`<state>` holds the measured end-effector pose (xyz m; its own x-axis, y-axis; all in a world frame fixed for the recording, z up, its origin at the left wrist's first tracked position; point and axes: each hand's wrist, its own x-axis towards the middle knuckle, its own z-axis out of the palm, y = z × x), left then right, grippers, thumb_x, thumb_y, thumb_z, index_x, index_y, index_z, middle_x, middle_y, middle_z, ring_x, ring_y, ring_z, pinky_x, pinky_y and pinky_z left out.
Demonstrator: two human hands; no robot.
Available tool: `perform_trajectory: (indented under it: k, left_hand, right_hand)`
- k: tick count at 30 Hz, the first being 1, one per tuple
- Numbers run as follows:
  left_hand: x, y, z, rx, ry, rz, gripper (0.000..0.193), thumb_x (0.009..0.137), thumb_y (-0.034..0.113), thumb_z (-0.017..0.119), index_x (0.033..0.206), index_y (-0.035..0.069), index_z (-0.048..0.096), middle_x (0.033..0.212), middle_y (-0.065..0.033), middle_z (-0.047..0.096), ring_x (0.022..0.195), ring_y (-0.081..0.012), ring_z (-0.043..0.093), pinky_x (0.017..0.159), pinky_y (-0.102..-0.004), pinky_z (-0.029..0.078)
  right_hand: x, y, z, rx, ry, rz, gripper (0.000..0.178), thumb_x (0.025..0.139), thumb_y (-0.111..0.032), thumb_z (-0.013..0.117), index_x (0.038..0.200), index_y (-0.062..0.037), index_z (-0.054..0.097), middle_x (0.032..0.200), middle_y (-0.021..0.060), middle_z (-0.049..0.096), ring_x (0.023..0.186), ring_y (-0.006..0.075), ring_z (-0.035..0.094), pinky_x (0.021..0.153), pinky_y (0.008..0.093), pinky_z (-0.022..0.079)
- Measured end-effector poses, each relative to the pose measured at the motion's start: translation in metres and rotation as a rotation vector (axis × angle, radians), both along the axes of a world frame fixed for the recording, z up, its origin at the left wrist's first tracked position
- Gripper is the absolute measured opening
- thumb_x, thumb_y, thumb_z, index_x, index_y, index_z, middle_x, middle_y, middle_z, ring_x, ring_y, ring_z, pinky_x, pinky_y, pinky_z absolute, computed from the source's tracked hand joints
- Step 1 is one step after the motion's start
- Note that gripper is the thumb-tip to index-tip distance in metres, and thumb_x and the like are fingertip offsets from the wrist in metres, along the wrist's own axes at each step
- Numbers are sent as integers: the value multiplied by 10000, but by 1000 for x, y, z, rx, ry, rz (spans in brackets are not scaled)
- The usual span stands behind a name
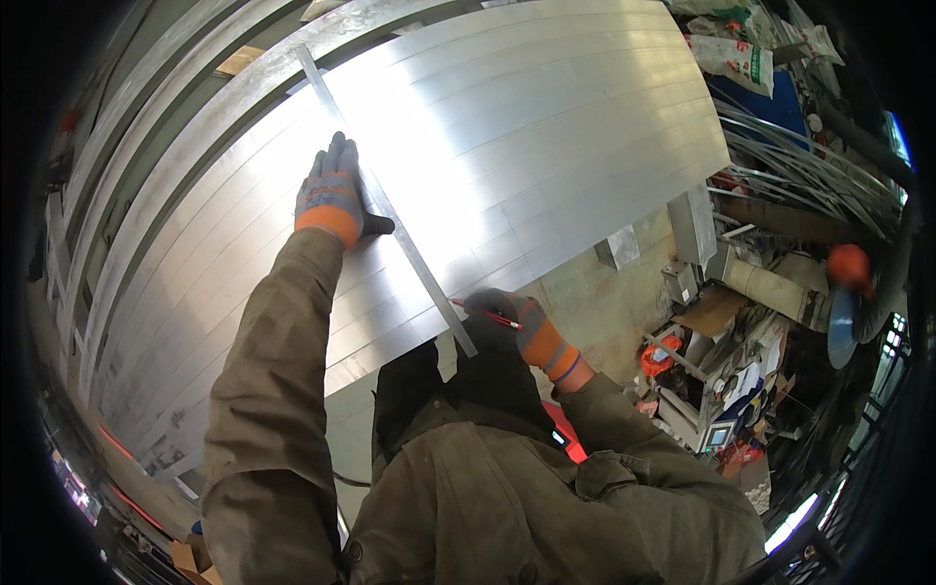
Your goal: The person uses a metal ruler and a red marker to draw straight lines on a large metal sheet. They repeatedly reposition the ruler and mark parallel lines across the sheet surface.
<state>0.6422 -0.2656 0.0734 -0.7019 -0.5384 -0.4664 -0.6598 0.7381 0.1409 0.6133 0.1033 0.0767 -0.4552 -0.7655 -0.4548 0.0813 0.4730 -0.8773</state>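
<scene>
Across the middle of the frame, the left hand [333, 197], in a grey glove with an orange cuff, lies flat with fingers spread, pressing a long metal straightedge [390, 210] onto a broad shiny metal sheet [546, 127]. The straightedge runs diagonally from the upper left of the sheet down to its near edge at lower centre. There the right hand [507, 320], gloved alike, pinches a red pencil [490, 316] between its fingers, the tip just beside the lower end of the straightedge.

By the look of it, the marking is at or near the near edge of the sheet; no drawn line can be made out against the glare, so how much is done cannot be told, and no cut shows in the sheet.

Further out, at the upper right, white printed sacks [733, 58] lie beside a blue panel. At lower right sit a flat brown cardboard piece [712, 312] and cluttered shelves with small colourful items too blurred to name.
</scene>
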Motion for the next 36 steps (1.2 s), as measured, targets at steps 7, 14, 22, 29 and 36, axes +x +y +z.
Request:
perform_trajectory:
  k: [7,14,22,29,36]
  left_hand:
    - [-4,3,0,-39,-21,-39,1475,681,463,1146,1838,76,318,1949,-168,263,1781,-397,296,1456,-483,358]
    - [-3,3,0,-24,-13,-23,1500,665,480,1150,1836,58,312,1947,-185,263,1779,-435,286,1447,-510,367]
    - [-3,0,-10,-55,-18,-64,1533,683,544,1132,1867,113,260,1948,-211,222,1767,-447,311,1436,-524,383]
    - [47,-37,-6,16,43,-103,1531,689,492,1124,1892,169,234,1921,-294,240,1759,-470,328,1400,-499,433]
    - [84,-57,-29,73,94,-32,1583,653,428,1154,1874,50,219,1898,-300,283,1762,-438,321,1423,-466,390]
  right_hand:
    - [48,53,-39,-20,390,-170,322,1193,-301,692,1333,-24,777,1190,152,836,1062,255,783,953,396,619]
    - [103,37,-50,229,-10,-375,354,1195,-333,697,1300,-4,775,1149,197,818,1050,322,777,950,416,605]
    - [124,28,-83,73,-344,-440,297,1183,-289,725,1258,-15,815,1030,56,800,981,125,716,875,326,576]
    - [174,11,-90,-103,-508,-471,220,1177,-237,746,1246,-32,784,1029,4,754,948,121,700,882,317,584]
    - [193,-5,-97,-31,-419,-435,294,1176,-287,757,1289,-17,770,1016,-4,749,953,124,710,881,324,590]
